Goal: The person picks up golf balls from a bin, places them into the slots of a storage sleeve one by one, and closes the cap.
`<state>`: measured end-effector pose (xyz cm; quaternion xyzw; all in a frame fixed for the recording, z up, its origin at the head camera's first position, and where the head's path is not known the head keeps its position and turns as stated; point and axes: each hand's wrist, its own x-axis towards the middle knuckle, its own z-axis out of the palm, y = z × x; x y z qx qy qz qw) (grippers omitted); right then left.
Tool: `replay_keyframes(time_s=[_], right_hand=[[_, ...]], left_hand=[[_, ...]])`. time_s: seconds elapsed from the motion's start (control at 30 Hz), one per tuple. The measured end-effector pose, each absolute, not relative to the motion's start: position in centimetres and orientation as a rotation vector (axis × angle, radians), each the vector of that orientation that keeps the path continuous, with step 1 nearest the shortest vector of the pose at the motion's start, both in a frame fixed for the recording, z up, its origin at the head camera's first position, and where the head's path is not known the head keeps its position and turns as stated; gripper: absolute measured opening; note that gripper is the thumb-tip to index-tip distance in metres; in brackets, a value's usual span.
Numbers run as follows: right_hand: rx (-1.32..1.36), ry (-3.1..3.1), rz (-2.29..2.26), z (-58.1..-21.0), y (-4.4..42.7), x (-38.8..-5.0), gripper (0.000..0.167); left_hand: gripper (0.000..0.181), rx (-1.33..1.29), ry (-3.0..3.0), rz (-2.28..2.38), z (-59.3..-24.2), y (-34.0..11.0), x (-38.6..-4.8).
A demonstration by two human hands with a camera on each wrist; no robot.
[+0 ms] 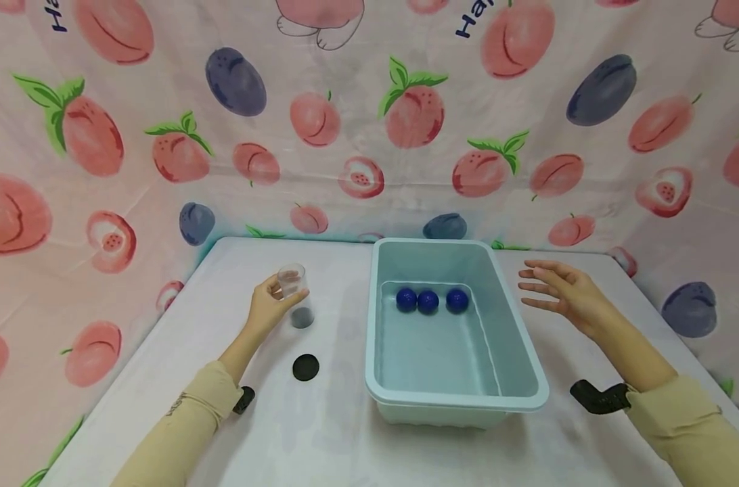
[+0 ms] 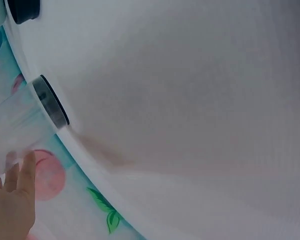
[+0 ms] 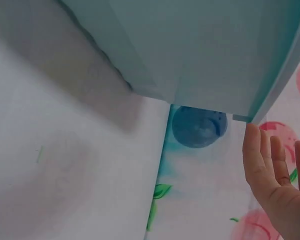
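My left hand holds a clear plastic cylinder upright, thumb on the near side and fingers round the back. A dark band circles the cylinder's lower end in the left wrist view. Just in front of it on the table lies a round black lid. Beyond the right side of a pale blue-green plastic bin, my right hand hovers with fingers spread, holding nothing. Three dark blue balls sit in a row toward the bin's far end.
A white-covered table carries everything. Behind and beside it hangs a fruit-print cloth. Black straps or mounts stick out at both sleeve cuffs. The bin's raised walls stand between the two hands.
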<state>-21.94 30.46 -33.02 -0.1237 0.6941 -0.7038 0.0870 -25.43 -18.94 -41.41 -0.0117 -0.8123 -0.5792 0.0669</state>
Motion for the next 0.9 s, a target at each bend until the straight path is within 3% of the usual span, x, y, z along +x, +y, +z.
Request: replay_keyframes(time_s=[0.43,0.9], right_hand=[[-0.314,2.098,-2.015,-29.5,29.6,-22.7,0.019],[-0.264,2.367,-1.632,-26.0,27.0,-24.2,0.015]], left_hand=[[0.044,-0.047,-2.385,-1.709,-42.1,-18.6,-25.5],[0.044,0.001,-2.355,-1.73,-42.1,-18.5,-25.5]])
